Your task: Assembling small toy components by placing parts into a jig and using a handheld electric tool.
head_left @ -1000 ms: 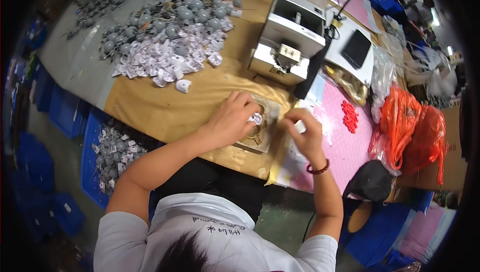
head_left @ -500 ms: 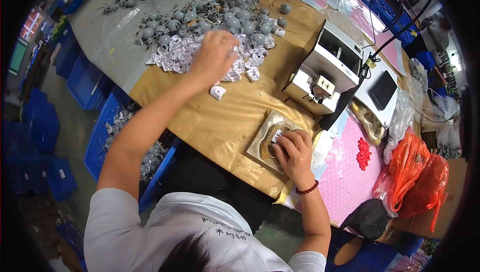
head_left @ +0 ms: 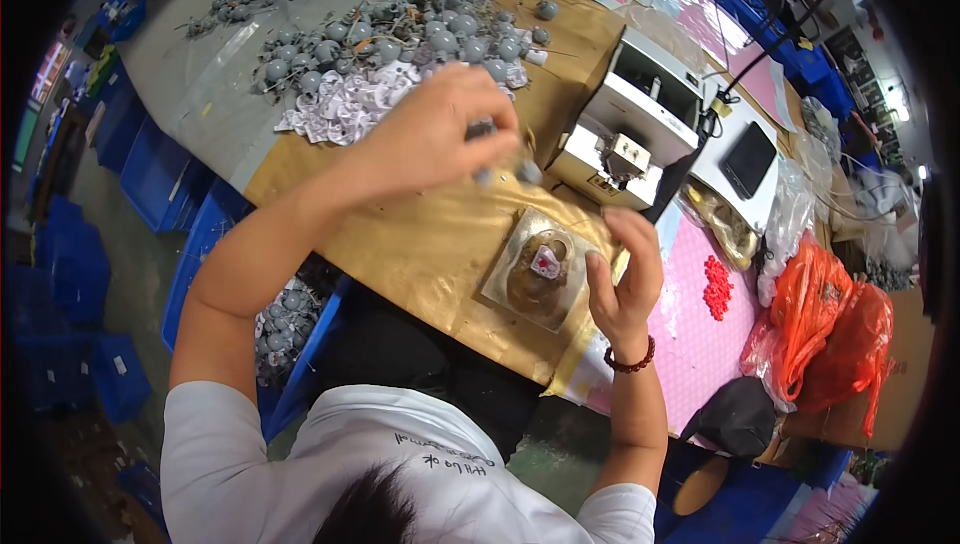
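My left hand (head_left: 440,134) is over the table, smeared by motion, its fingers closed on a grey round part (head_left: 481,129). Another blurred grey ball (head_left: 528,173) shows just below its fingertips. My right hand (head_left: 627,279) is open, thumb and fingers apart, beside a square metal plate (head_left: 497,282) with a brown mould (head_left: 533,292) on it. A small white plastic piece with a red mark (head_left: 545,263) sits in the mould. Behind my left hand are a heap of white plastic pieces (head_left: 340,109) and a larger heap of grey balls with wires (head_left: 400,39).
A white machine (head_left: 640,104) stands right of centre, with a black phone (head_left: 750,160) beyond it. Small red pieces (head_left: 717,287) lie on pink sheeting (head_left: 690,364), near red plastic bags (head_left: 815,334). A blue bin (head_left: 300,384) of grey parts stands below the table edge.
My left hand has moved from the white heap toward the right and nearer, now with a grey part. My right hand has let go of the white piece, opened and moved right.
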Motion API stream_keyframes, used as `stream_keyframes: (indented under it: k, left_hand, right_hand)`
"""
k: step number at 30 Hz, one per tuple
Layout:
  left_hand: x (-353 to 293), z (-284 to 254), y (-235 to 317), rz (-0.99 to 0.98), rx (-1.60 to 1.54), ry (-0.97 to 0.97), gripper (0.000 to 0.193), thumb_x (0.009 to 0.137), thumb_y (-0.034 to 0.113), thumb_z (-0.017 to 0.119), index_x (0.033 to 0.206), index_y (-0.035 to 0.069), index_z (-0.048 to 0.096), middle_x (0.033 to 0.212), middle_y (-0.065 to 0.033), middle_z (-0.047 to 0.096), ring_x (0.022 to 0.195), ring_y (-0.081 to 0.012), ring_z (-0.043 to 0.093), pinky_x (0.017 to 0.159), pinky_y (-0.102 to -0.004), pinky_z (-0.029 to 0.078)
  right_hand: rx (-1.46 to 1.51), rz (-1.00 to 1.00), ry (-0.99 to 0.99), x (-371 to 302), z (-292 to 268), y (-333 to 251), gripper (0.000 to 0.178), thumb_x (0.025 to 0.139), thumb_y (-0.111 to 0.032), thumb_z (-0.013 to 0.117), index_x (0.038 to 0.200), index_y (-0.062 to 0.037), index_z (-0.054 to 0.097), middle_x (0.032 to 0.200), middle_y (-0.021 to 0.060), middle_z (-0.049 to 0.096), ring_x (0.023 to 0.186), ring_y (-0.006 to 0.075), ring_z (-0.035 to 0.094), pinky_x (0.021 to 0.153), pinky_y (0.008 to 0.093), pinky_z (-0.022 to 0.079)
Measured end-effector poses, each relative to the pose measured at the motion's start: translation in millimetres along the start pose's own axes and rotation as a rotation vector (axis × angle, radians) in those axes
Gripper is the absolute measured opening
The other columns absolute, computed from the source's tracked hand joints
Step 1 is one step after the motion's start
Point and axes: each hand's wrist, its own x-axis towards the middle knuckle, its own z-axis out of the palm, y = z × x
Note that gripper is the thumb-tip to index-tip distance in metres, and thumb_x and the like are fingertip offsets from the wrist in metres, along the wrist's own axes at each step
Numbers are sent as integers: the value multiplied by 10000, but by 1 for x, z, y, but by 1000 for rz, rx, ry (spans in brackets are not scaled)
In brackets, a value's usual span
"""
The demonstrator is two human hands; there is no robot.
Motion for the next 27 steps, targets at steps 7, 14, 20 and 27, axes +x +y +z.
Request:
stream_keyframes:
  k: [7,14,20,27]
  left_hand:
    - [-32,54,55,-283,-771,-309,142,937,168,667,945,37,614,882,-46,608,773,-134,574,705,-288,469]
    - [-81,99,42,-764,-1120,-556,200,950,202,673,1058,52,597,936,-21,618,753,-92,566,689,-261,477]
    - [-94,113,40,-309,-337,-299,305,852,195,726,1073,27,600,1031,-134,558,972,-308,573,842,-392,478]
    - [-87,118,36,-268,-241,-268,291,839,186,722,1054,23,609,1051,-143,543,1038,-345,550,894,-409,459]
  right_hand:
    - [861,646,-236,7,-10,-37,248,916,10,668,1156,50,623,1001,110,696,818,136,664,738,253,531]
    - [71,386,-416,-15,-17,-24,136,843,22,714,974,-13,704,874,96,678,700,203,663,618,300,532]
    - [-237,109,-381,-30,10,-4,170,793,4,713,956,-46,706,912,100,653,754,278,659,634,371,544]
    - [-396,-55,-493,-28,17,3,277,734,-46,653,1009,-19,677,982,102,627,850,271,629,670,365,546]
